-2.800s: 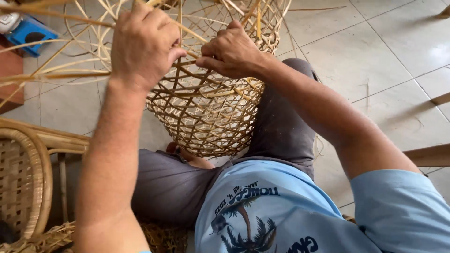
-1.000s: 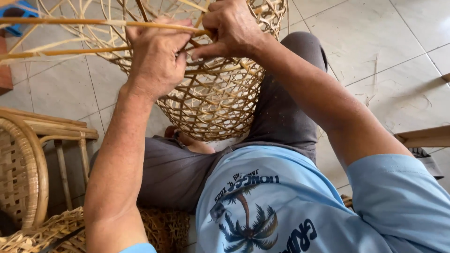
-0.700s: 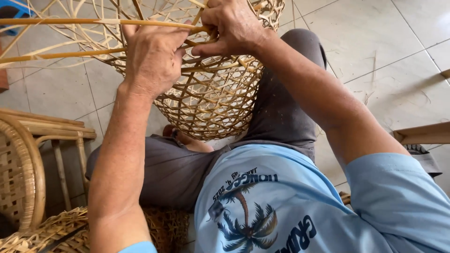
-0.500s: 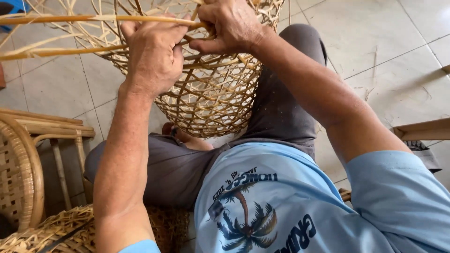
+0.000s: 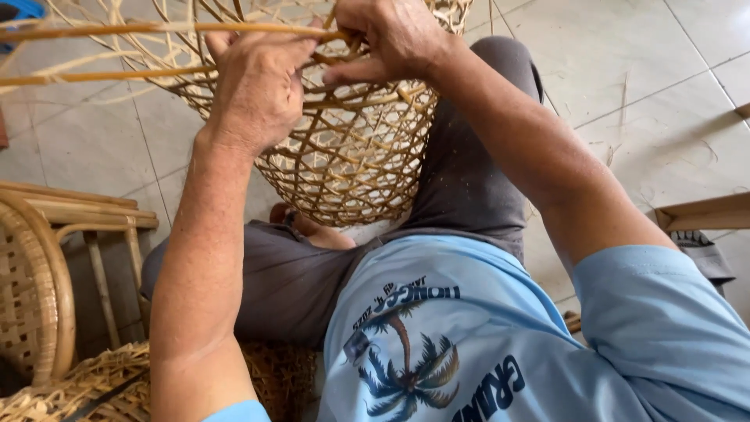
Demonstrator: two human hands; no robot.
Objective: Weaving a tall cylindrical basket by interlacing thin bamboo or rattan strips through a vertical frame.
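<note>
Both hands have risen to the open-weave basket (image 5: 351, 148) rim on the lap: the left hand (image 5: 258, 86) now clamps a long cane strip (image 5: 156, 30), the right hand (image 5: 387, 39) pinches the weave beside it.

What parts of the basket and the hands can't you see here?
- Basket top: cut off by the upper edge of the head view.
- Left hand fingertips: curled in behind its own back and the strips.
- Right hand: knuckles cut off by the upper edge; its grip on the weave is hidden under the fingers.
- Foot: mostly hidden by the basket.
- Strips' far ends: blurred, running off the left edge.
</note>
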